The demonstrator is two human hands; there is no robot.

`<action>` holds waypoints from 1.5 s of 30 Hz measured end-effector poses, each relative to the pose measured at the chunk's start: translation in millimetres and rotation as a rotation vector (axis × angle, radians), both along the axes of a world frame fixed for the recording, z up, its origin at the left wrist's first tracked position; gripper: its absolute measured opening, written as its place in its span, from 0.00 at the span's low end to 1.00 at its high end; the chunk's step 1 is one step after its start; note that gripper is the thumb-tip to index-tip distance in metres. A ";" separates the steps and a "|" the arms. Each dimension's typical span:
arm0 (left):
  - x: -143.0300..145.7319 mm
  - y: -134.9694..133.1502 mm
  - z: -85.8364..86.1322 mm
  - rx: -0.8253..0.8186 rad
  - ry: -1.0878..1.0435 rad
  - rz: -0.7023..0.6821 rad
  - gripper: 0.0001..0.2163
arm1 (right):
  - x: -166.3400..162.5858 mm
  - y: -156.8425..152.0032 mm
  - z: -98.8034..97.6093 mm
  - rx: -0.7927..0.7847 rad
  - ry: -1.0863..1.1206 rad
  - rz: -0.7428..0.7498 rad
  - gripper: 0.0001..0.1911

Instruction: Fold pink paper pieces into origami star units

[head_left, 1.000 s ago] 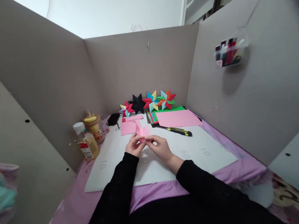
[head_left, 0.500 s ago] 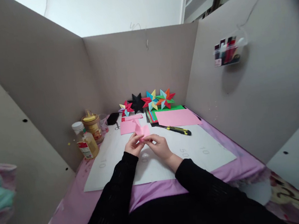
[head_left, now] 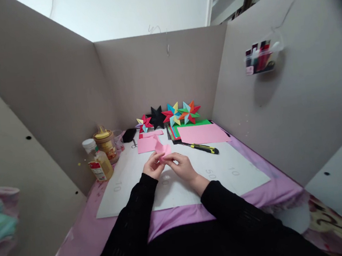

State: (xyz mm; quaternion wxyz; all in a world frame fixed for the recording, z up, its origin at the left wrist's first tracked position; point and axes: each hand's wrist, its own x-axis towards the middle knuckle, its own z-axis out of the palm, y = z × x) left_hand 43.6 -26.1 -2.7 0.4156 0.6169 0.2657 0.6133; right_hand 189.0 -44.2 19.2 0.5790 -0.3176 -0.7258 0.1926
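Both my hands pinch one small piece of folded pink paper (head_left: 163, 148) above the white board (head_left: 185, 192). My left hand (head_left: 153, 166) grips its lower left side, while my right hand (head_left: 180, 166) holds the lower right edge between thumb and fingers. The paper's upper part stands up, with a pointed flap leaning left. My fingers hide its bottom. Just behind it lies a flat pink sheet (head_left: 145, 145), with a narrow pink strip (head_left: 153, 134) farther back. To the right of my hands rests a black and yellow utility knife (head_left: 204, 148).
Several folded paper stars (head_left: 174, 114) stand against the back panel. A larger pink sheet (head_left: 203, 134) tops coloured papers at the back right. Along the left are a white-capped bottle (head_left: 98, 161), a yellow-lidded jar (head_left: 106, 144), scissors (head_left: 134, 144) and a black phone-like object (head_left: 129, 135).
The pink paper's upper flap has shifted very slightly. Both hands keep nearly the same place and grip.
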 end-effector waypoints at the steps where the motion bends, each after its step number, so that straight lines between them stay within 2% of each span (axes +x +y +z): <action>1: -0.9 -0.7 1.1 0.000 -0.011 -0.014 0.17 | 0.5 0.0 0.4 -0.013 0.000 0.010 0.07; 5: -3.0 -2.9 4.3 0.004 -0.004 -0.069 0.17 | 2.6 0.4 1.8 -0.057 -0.002 0.024 0.08; 13: 0.8 -1.6 2.0 0.009 0.011 -0.003 0.17 | 3.7 1.2 -0.7 -0.007 -0.011 -0.031 0.05; 21: 2.1 -1.3 3.9 0.104 -0.048 -0.071 0.15 | 1.8 1.6 -3.1 -0.050 0.043 -0.041 0.10; 26: 6.3 -4.9 5.5 0.059 -0.056 -0.005 0.16 | 2.5 1.2 -1.1 -0.032 0.016 -0.034 0.06; 28: 8.4 -6.4 6.3 0.016 -0.062 -0.014 0.20 | 2.9 0.7 0.1 0.004 0.009 -0.037 0.05; 32: 10.3 -7.5 9.2 -0.057 -0.199 -0.110 0.39 | 3.0 0.0 1.4 0.071 -0.024 -0.049 0.04; 34: 9.2 -6.5 9.8 -0.139 -0.263 -0.138 0.42 | 2.6 0.0 1.3 0.094 -0.046 -0.051 0.03; 39: 4.0 -1.2 5.5 -0.378 -0.223 -0.104 0.33 | 1.6 -0.5 0.3 0.162 -0.175 0.029 0.04; 42: 2.9 0.8 2.3 -0.387 -0.182 -0.077 0.29 | 0.8 -1.7 0.3 0.165 -0.229 0.044 0.06; 45: 3.2 2.3 -0.1 -0.307 -0.132 -0.044 0.23 | -0.3 -2.6 -0.8 0.175 -0.292 0.053 0.07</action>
